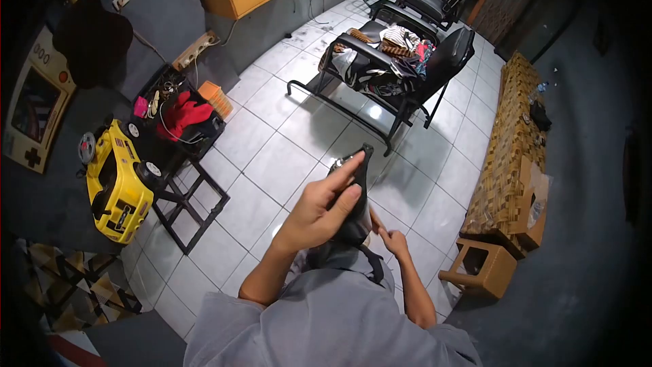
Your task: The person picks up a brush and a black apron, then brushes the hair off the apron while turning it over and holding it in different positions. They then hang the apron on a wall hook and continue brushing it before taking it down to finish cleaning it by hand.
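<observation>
My left hand [319, 211] is wrapped around a black hair clipper [362, 166], whose blade end points up and away from me. The clipper rests against the dark-haired head [339, 253] of a person seated just below me, who wears a grey cape [326, 326]. My right hand [392, 239] sits at the right side of that head with its fingers drawn together. I cannot make out anything between them. The clipper and my left hand hide most of the head.
A black chair [448, 54] piled with clothes stands ahead on the white tiled floor [272, 156]. At the left are a yellow toy car [119, 180] and a black stand with a red cloth [183, 114]. A patterned bench [509, 156] and a wooden stool [479, 266] are at the right.
</observation>
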Demonstrator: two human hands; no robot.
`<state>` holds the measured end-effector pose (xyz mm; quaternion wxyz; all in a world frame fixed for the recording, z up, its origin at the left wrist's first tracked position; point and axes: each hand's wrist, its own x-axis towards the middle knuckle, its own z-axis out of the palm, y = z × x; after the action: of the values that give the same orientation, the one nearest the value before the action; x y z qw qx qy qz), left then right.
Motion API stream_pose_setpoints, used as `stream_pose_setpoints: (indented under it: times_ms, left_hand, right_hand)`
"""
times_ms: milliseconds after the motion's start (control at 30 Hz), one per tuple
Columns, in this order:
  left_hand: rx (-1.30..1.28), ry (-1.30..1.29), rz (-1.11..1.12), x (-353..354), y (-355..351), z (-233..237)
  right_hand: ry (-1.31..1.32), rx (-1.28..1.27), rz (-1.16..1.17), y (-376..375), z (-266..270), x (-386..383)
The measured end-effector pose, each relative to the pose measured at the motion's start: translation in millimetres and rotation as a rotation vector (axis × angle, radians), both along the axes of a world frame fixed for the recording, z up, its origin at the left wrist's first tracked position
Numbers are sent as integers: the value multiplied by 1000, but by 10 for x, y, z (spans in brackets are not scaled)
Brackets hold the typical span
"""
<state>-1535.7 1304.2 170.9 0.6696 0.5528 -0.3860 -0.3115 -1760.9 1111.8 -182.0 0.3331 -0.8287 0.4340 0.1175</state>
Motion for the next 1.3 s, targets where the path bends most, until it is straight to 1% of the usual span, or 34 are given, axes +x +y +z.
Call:
stream_pose_setpoints:
  times_ms: [33, 67, 100, 167, 200, 233, 267, 300, 367, 433, 467, 533, 567, 633, 700, 733, 800, 833, 867, 900, 933, 967, 1033, 1067, 1133, 1200, 1300]
  left_hand:
    - [64, -28, -18, -32, -39, 29]
    - [80, -154, -15, -41, -96, -73]
    - [88, -222, -7, -72, -142, -162]
    - [174, -319, -128, -86, -162, -115]
    - [211, -303, -119, -115, -193, -136]
    - [188, -273, -95, -132, -230, -209]
    - [164, -245, -67, -134, -268, -315]
    - [139, -217, -38, -124, -290, -313]
    - [174, -219, 4, -71, -240, -229]
    - [190, -239, 1, 8, -167, -186]
    - [123, -419, 30, 53, -120, -207]
    - [61, -549, -20, 136, -53, -359]
    - [31, -615, -45, 166, -42, -445]
    - [33, -704, 65, 138, -70, -513]
    - [71, -742, 178, 66, -134, -513]
    - [52, -736, 233, 24, -202, -497]
    - [69, -655, 236, 14, -288, -391]
    - [66, -630, 235, 19, -331, -352]
    - [41, -640, 228, 12, -370, -312]
    - [17, -651, 224, 4, -403, -271]
    - [-8, -665, 221, 8, -432, -225]
    - [-58, -733, 228, 26, -451, -180]
    - [-89, -687, 238, 44, -419, -65]
    - [-87, -667, 233, 53, -385, 2]
    - [-83, -634, 202, 73, -314, 32]
    - [-88, -597, 192, 37, -299, 17]
    - [-36, -572, 147, 25, -235, -24]
  right_hand:
    - [-170, 140, -88, 14, 137, 78]
    - [-338, 279, -178, 101, 532, 261]
    - [-509, 420, -270, 185, 920, 407]
    - [-859, 994, -224, 294, 1510, 515]
    - [-905, 976, -146, 402, 1803, 613]
    - [-948, 955, -66, 500, 2003, 711]
    - [-921, 938, -75, 544, 2054, 768]
    - [-866, 1040, -108, 522, 2069, 784]
    - [-837, 996, -89, 538, 2145, 818]
    - [-904, 952, -107, 544, 2186, 807]
    - [-937, 928, -117, 534, 2213, 793]
    - [-947, 888, -116, 490, 2426, 770]
    - [-964, 795, -103, 455, 2441, 764]
    - [-986, 601, -87, 385, 2470, 749]
    - [-1084, 167, -150, 400, 2528, 791]
    - [-1127, 392, -290, 452, 2713, 747]
    - [-1191, 637, -352, 483, 2820, 622]
    - [-1226, 653, -271, 450, 2742, 565]
    - [-1112, 566, -248, 459, 2689, 553]
    - [-1068, 688, -212, 447, 2588, 529]
    - [-934, 580, -178, 479, 2426, 559]
    - [-801, 472, -143, 511, 2194, 598]
    - [-536, 568, -135, 409, 1431, 502]
    - [-434, 183, 132, 343, 1144, 437]
    - [-35, 317, 164, 194, 428, 194]
    - [237, 115, 355, 104, -175, -132]
    - [376, 100, 236, 55, -303, -301]
